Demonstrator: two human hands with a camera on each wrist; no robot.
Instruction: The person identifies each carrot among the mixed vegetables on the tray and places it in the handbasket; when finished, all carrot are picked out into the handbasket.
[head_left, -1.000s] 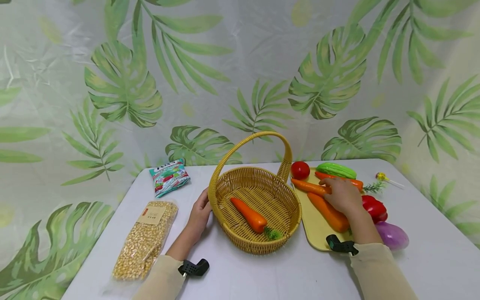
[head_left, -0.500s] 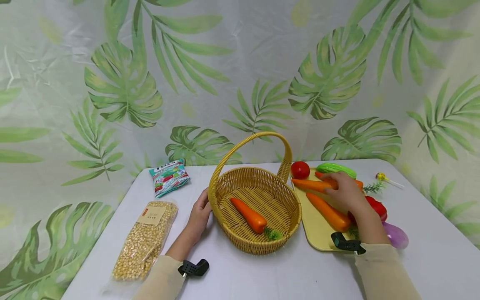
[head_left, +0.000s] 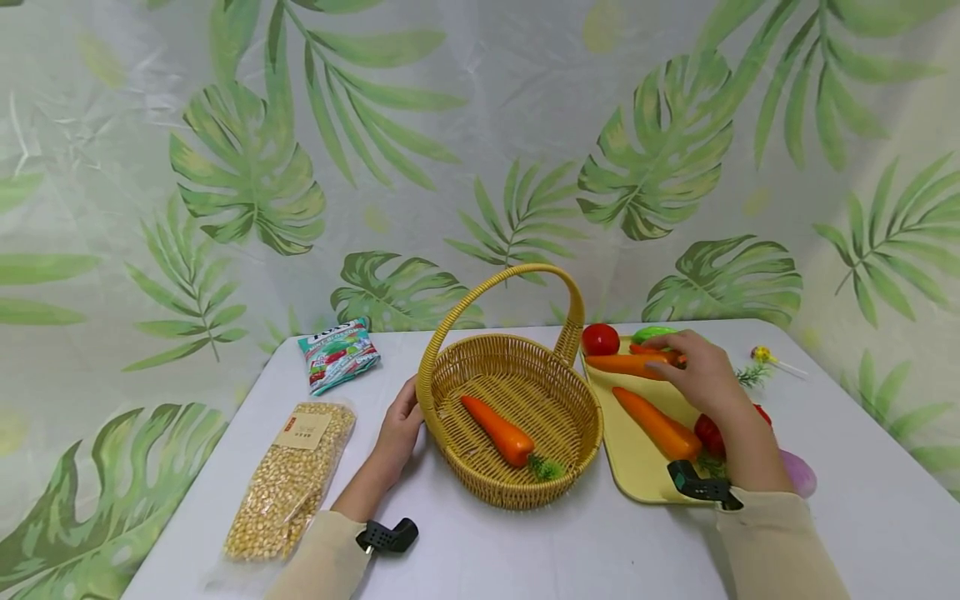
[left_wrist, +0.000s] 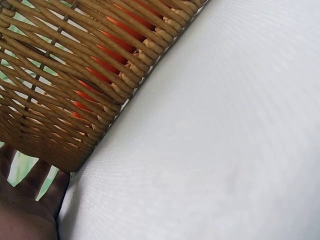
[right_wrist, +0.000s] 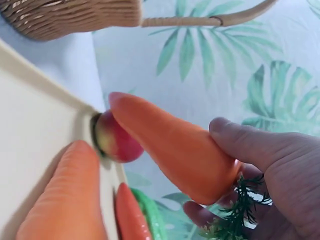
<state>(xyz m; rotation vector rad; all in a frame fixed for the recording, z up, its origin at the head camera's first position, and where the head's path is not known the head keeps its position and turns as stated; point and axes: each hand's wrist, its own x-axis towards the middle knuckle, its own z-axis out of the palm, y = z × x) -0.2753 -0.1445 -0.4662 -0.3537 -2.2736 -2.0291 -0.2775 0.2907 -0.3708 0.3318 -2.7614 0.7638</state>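
Observation:
My right hand [head_left: 705,375] grips an orange carrot [right_wrist: 170,145] near its leafy end, thumb on one side and fingers on the other. In the right wrist view the carrot hangs above the cream tray [right_wrist: 35,110], its tip pointing away from the palm. A second carrot [head_left: 658,423] lies on the tray, and a redder one [right_wrist: 131,210] rests beside a green vegetable [right_wrist: 150,212]. My left hand [head_left: 397,433] rests against the left side of the wicker basket [head_left: 480,483], fingers spread along its wall. One carrot [head_left: 498,429] lies inside the basket.
A tomato [head_left: 601,340] sits at the tray's far corner. Red pepper [head_left: 708,433] and purple eggplant [head_left: 798,473] lie partly behind my right arm. A lollipop [head_left: 763,354] lies far right. Left are a corn kernel bag [head_left: 292,483] and a teal packet [head_left: 340,357]. The basket's handle [head_left: 517,271] arches high.
My right hand has shifted slightly right and taken the upper carrot by its leafy end, lifting it a little. The left hand and basket have not moved.

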